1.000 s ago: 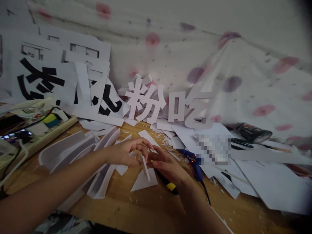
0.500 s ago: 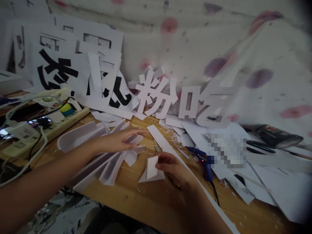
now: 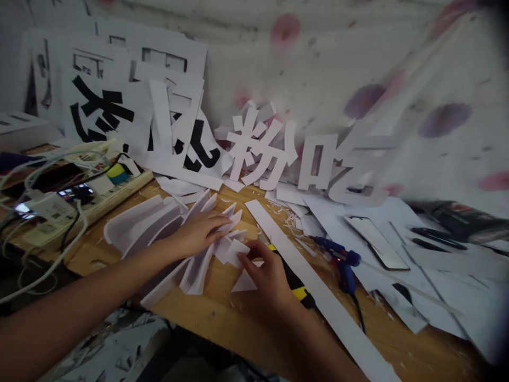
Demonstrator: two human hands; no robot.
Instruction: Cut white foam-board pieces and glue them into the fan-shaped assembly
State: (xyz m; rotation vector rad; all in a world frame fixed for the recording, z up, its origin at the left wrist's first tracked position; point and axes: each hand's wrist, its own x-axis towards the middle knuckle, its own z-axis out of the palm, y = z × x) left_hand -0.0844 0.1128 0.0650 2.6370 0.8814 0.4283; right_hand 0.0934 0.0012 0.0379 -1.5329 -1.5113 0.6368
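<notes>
My right hand point(image 3: 267, 269) pinches a small white card piece point(image 3: 236, 252) between thumb and fingers. A triangular white scrap point(image 3: 244, 282) lies on the table below it. Beside that hand lies a yellow and black utility knife point(image 3: 299, 289), partly covered by it. My left hand point(image 3: 201, 233) rests over a group of bent white strips point(image 3: 198, 273) standing on edge, its fingers stretched out and touching them. A long flat white strip point(image 3: 318, 284) runs diagonally to the right of the knife.
A blue glue gun point(image 3: 345, 265) with a lit red light lies right of the strip. A phone point(image 3: 377, 241) rests on white sheets. Cut-out white characters point(image 3: 262, 146) stand at the back. A cabled power strip point(image 3: 95, 204) is left. The wooden table's front edge point(image 3: 199, 324) is near.
My right hand has carried the small card piece up and left, off the triangular scrap, uncovering the knife. My left hand has come down onto the bent strips. The view has shifted slightly.
</notes>
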